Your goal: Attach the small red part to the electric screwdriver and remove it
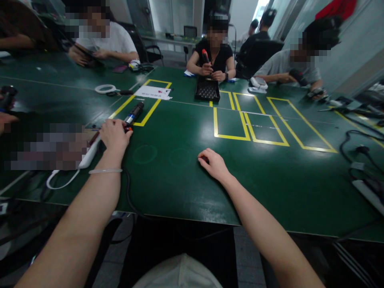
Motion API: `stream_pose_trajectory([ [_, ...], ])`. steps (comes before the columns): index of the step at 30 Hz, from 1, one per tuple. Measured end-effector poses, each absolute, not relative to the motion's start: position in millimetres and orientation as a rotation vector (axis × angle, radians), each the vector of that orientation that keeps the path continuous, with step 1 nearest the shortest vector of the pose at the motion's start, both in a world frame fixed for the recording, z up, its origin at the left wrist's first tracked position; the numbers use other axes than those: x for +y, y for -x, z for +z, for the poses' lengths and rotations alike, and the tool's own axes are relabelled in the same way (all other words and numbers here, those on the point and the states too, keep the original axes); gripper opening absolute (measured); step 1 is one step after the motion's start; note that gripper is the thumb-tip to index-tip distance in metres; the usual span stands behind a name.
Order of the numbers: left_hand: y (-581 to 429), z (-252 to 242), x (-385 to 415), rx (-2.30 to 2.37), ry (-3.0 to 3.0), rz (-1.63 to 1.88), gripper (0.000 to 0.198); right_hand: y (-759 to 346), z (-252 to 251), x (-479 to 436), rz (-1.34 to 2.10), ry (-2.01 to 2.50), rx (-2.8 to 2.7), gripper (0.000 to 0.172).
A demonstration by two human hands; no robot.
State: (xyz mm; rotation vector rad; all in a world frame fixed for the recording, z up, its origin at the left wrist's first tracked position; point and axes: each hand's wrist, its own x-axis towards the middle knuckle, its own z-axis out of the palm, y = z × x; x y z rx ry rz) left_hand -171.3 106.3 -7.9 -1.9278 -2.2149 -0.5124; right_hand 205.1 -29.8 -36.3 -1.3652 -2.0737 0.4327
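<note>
My left hand [115, 135] rests on the green table [186, 180], fingers curled around the near end of a black and blue electric screwdriver [134, 113] that lies pointing away from me. A clear bangle sits on that wrist. Beside this hand lies a white handheld tool [90, 156] with a white cord. My right hand [213, 163] lies on the table near the middle, fingers curled under, with something small and dark hidden beneath the fingertips.
Yellow tape rectangles [258, 124] mark the table. A black tray [207, 90] stands before a person across from me who holds a red-handled tool. Other people sit left and right. Cables and a power strip [367, 192] lie at the right edge. A white paper [153, 93] lies ahead.
</note>
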Motion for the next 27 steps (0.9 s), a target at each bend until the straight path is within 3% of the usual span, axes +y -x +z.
stream_pose_trajectory([
  [4, 169, -10, 107, -2.19, 1.934, -0.502, 0.036, -205, -37, -30, 0.428, 1.373, -2.079, 0.008],
  [9, 170, -9, 107, -2.148, 1.91, -0.502, 0.039, -206, -39, -29, 0.424, 1.365, -2.091, 0.009],
  [13, 156, -3, 106, -2.07, 2.009, -0.779, 0.039, -205, -39, -28, 0.431, 1.361, -2.082, 0.008],
  [18, 98, 5, 82, -1.925, 2.795, -1.213, 0.042, -201, -37, -26, 0.511, 1.332, -2.037, 0.008],
  [22, 50, 13, 46, -1.72, 3.428, -1.158, 0.056, -197, -38, -27, 0.708, 1.241, -1.904, 0.01],
  [27, 28, 14, 20, -1.482, 3.862, -0.851, 0.063, -187, -38, -31, 1.125, 1.048, -1.692, 0.031],
])
